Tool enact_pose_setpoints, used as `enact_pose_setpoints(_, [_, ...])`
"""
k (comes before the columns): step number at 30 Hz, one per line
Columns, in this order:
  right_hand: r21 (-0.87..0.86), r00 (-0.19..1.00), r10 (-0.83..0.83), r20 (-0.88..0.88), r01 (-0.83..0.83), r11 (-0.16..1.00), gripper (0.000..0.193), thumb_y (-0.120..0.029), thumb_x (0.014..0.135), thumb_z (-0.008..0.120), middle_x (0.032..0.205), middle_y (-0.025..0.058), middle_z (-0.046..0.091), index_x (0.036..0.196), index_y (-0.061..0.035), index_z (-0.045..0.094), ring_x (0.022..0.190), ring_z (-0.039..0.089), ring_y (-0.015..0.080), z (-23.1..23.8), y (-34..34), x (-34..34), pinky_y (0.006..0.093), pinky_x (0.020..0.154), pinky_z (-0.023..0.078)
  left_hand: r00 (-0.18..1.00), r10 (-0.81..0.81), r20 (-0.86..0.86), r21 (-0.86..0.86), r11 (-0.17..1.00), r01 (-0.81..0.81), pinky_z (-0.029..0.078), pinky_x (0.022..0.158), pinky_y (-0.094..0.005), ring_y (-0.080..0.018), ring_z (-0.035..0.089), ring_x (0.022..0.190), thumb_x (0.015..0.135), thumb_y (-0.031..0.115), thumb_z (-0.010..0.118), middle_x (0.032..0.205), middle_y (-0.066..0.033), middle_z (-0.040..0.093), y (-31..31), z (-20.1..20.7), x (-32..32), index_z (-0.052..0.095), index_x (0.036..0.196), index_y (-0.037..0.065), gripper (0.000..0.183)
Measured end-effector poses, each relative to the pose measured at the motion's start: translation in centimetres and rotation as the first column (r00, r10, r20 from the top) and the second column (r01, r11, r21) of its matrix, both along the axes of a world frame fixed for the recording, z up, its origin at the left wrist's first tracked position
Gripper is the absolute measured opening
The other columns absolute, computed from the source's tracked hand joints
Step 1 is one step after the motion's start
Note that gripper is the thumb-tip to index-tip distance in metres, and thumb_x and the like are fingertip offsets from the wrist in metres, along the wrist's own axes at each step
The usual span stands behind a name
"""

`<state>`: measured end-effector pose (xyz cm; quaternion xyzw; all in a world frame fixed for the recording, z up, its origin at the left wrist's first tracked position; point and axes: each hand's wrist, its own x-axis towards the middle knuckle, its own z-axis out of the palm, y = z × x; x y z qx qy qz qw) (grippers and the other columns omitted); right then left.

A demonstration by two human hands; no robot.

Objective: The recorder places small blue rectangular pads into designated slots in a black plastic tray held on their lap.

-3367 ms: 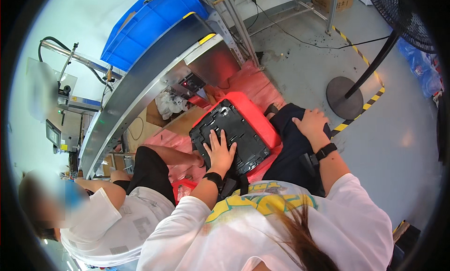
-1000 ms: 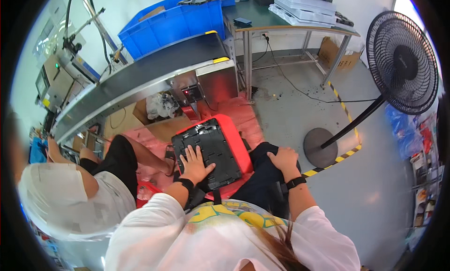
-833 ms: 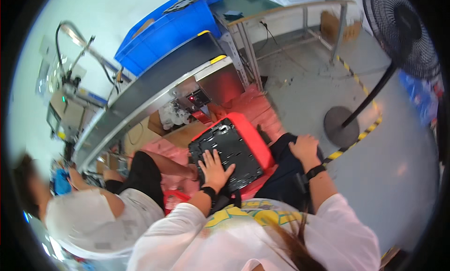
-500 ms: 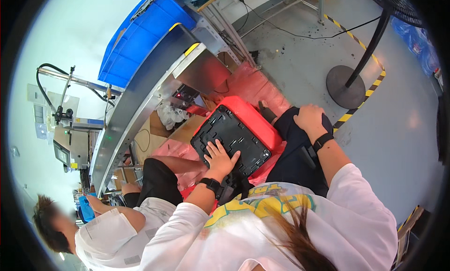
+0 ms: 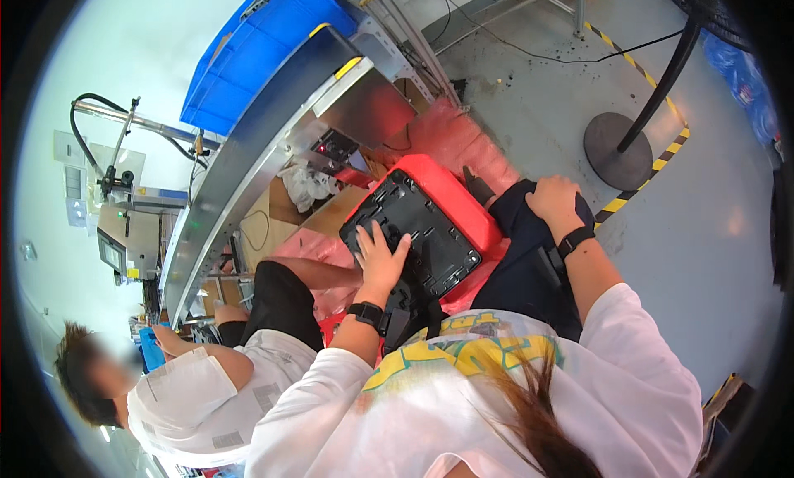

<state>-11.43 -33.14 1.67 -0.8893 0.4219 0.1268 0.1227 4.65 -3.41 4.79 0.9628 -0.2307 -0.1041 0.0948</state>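
Note:
In front of my knees a black moulded plastic panel (image 5: pixel 430 230), with recesses and small clips, lies on a red plastic box-like body (image 5: pixel 459 201). My left hand (image 5: pixel 379 263), fingers spread, is at the panel's near left part; whether the fingertips press on it I cannot tell. Nothing is held in that hand. My right hand (image 5: pixel 556 203) rests over my right knee in dark trousers (image 5: pixel 521 267), its fingers laid across the cloth.
A conveyor (image 5: pixel 248 160) curves along the left, with a blue bin (image 5: pixel 265 52) beyond it. A co-worker (image 5: pixel 190 395) sits at lower left. Red plastic sheeting (image 5: pixel 463 143) covers the floor ahead. A fan base (image 5: pixel 618 151) and cable (image 5: pixel 546 60) are on the right.
My left hand has shifted slightly over the panel, its fingers now angled up more toward the far side. The view has moved a little; my right hand stays on the knee.

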Motion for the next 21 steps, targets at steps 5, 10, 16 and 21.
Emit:
enact_pose_setpoints(5, [-0.009,1.0,0.0,-0.003,0.0,1.0,0.049,-0.042,0.073,0.058,0.102,0.02,0.062,0.101,-0.002,0.065,0.097,0.06,0.0365,0.3,-0.2,0.3,0.0585,0.076,0.046,0.997,-0.036,-0.064,0.153,0.987,0.046,0.013,0.106,-0.057,-0.0401,0.006,0.137,0.077,0.064,0.053,0.147,-0.0272,0.003,-0.6,0.5,-0.1,0.008,0.143,0.004,0.1])
enact_pose_setpoints(10, [-0.029,1.0,0.001,-0.001,-0.001,1.0,0.049,-0.042,0.074,0.058,0.102,0.02,0.061,0.101,-0.0018,0.065,0.097,0.059,0.0369,0.0,-0.1,0.3,0.0589,0.078,0.045,0.971,-0.043,-0.233,0.39,0.911,0.134,0.013,0.105,-0.0587,-0.0422,0.003,0.137,0.07,0.068,0.057,0.147,-0.0285,-0.003,-1.2,0.0,-0.5,-0.005,0.143,0.002,0.116])
enact_pose_setpoints(16, [-0.026,1.0,0.001,-0.006,-0.002,1.0,0.048,-0.041,0.074,0.058,0.102,0.0202,0.061,0.1,-0.0017,0.065,0.097,0.059,0.0367,0.3,0.0,0.2,0.0588,0.078,0.045,0.955,-0.041,-0.293,0.368,0.917,0.152,0.01,0.106,-0.0585,-0.0434,0.0,0.136,0.059,0.067,0.067,0.145,-0.0311,-0.003,-1.8,1.2,-1.0,-0.004,0.142,-0.002,0.129])
enact_pose_setpoints(21, [-0.026,1.0,-0.006,0.008,0.006,1.0,0.048,-0.041,0.073,0.059,0.102,0.0199,0.061,0.1,-0.0015,0.066,0.098,0.058,0.0367,0.2,-0.1,0.3,0.0587,0.077,0.045,0.966,-0.032,-0.257,0.36,0.924,0.126,0.008,0.106,-0.0571,-0.0421,-0.002,0.137,0.058,0.068,0.067,0.146,-0.0296,-0.004,-1.5,0.8,-1.1,-0.005,0.142,0.0,0.13])
